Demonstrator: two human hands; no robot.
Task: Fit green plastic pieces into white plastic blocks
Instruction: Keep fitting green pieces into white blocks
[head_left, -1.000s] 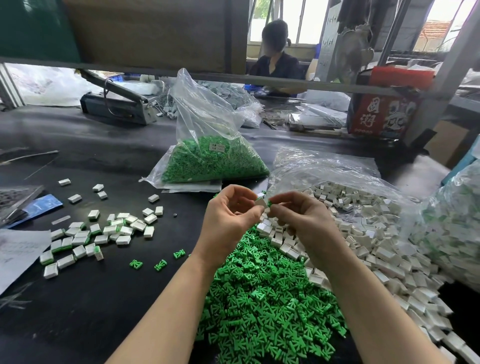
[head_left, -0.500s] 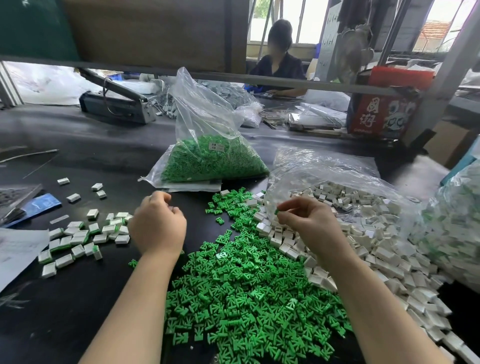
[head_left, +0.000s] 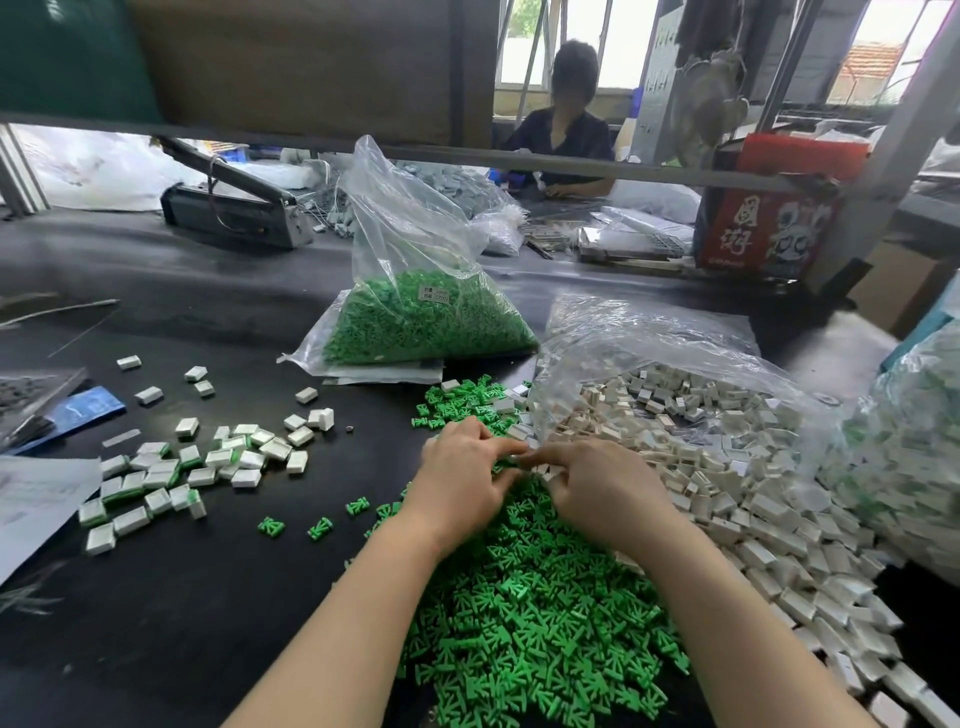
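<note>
Head view: both hands sit low over the seam where the loose heap of small green plastic pieces (head_left: 540, 613) meets the spill of white rectangular plastic blocks (head_left: 769, 525) on the black table (head_left: 171, 623). Left hand (head_left: 457, 486) lies palm down, fingers bent, tips reaching right toward the other hand; right hand (head_left: 597, 488) also palm down, fingers curled, tips reaching left. Fingertips of the two nearly meet at a small white block (head_left: 540, 469) between them. Can't tell which hand, if either, actually has hold of it, or which way its long axis runs.

Green pieces are short, branched, fork-like shapes, glossy, lying at all angles, no common direction; far too many to count. 3 strays lie apart to the left of the heap (head_left: 317, 525). White blocks are small box shapes, matt, also jumbled; uncountable.

Left of the hands, approx. 30 white blocks with green edges showing (head_left: 176, 478) lie scattered flat, a few plain white ones further back.

Behind: 1 clear plastic bag of green pieces (head_left: 415, 317), upright and open-topped; 1 clear bag holding white blocks (head_left: 675, 384), lying open toward the hands; 1 more bag w/ white-and-green parts (head_left: 914, 457) at the right edge. A seated person (head_left: 563, 130) works at the far side.
</note>
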